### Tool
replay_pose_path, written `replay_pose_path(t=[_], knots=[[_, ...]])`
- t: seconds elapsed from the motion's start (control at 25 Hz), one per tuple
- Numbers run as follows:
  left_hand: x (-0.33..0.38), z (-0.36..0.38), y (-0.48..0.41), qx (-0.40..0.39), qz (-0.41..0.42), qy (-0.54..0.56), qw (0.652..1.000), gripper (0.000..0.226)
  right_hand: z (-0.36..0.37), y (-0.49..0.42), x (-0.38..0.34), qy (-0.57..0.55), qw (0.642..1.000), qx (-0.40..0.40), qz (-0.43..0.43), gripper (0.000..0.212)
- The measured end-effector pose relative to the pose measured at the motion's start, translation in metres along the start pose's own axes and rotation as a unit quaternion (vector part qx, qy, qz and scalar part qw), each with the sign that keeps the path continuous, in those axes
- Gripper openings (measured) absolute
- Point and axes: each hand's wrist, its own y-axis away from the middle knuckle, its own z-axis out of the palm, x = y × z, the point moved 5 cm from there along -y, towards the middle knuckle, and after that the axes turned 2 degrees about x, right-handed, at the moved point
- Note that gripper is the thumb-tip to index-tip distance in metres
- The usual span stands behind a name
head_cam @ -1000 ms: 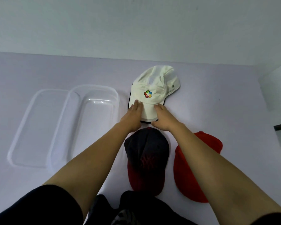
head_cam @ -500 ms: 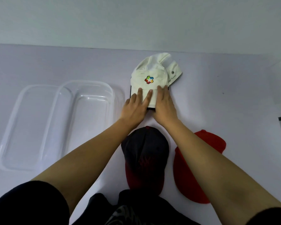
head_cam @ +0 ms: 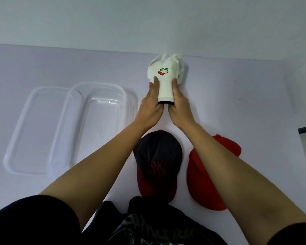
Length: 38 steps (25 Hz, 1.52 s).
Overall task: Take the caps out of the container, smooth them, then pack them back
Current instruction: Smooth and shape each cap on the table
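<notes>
Fingers [head_cam: 155, 80] of both hands lie extended along the two sides of the white cap's [head_cam: 164, 75] brim, pressing it between them rather than curling shut. The left hand [head_cam: 149, 105] and right hand [head_cam: 180, 106] flank it evenly. The cap sits far on the table [head_cam: 42, 68], its long axis running near to far, crown apparently bunched by the wall. The clear container [head_cam: 95, 124] lies left.

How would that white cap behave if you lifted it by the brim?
The white cap would probably sag: its crown already looks crumpled and soft. The brim, curled between the left hand and right hand, seems springy. Likely light.
</notes>
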Motion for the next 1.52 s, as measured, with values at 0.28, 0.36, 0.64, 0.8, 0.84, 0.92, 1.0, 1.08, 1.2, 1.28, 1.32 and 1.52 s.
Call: replay_pose_path(t=[0.28,0.36,0.64,0.8,0.84,0.92,1.0,1.08,1.2,1.28,1.32,1.52], knots=[[0.018,-0.03,0.025,0.056,0.049,-0.063,0.995,0.063,-0.015,0.025,-0.017,0.013,0.998,0.005,-0.064,0.076],[0.027,-0.035,0.037,0.072,0.042,-0.002,0.997,0.065,-0.017,0.033,-0.029,-0.043,0.998,0.004,-0.053,0.075],[0.042,-0.06,0.065,0.131,0.099,-0.072,0.984,0.067,-0.036,0.066,-0.045,-0.037,0.996,-0.003,-0.086,0.076],[0.045,-0.069,0.078,0.12,0.048,0.052,0.99,0.062,-0.044,0.081,-0.07,-0.077,0.993,-0.004,-0.092,0.073],[0.045,-0.068,0.082,0.111,0.029,0.091,0.989,0.06,-0.046,0.084,-0.074,-0.086,0.992,0.0,-0.092,0.072],[0.044,-0.066,0.089,0.107,0.012,0.117,0.987,0.058,-0.051,0.089,-0.079,-0.081,0.991,0.014,-0.106,0.071],[0.047,-0.069,0.098,0.114,0.016,0.093,0.989,0.059,-0.059,0.093,-0.08,-0.046,0.99,0.032,-0.13,0.076],[0.048,-0.072,0.108,0.119,0.035,0.078,0.989,0.06,-0.068,0.094,-0.076,-0.016,0.989,0.046,-0.136,0.084],[0.05,-0.072,0.119,0.116,0.047,0.087,0.988,0.059,-0.074,0.098,-0.075,-0.015,0.991,0.056,-0.122,0.082],[0.058,-0.067,0.124,0.118,0.038,0.122,0.985,0.057,-0.07,0.103,-0.078,-0.074,0.991,0.065,-0.095,0.073],[0.063,-0.065,0.126,0.118,0.04,0.143,0.982,0.056,-0.068,0.105,-0.079,-0.115,0.988,0.069,-0.072,0.067],[0.064,-0.077,0.126,0.135,0.061,0.139,0.979,0.061,-0.072,0.122,-0.074,-0.17,0.98,0.086,-0.059,0.059]])
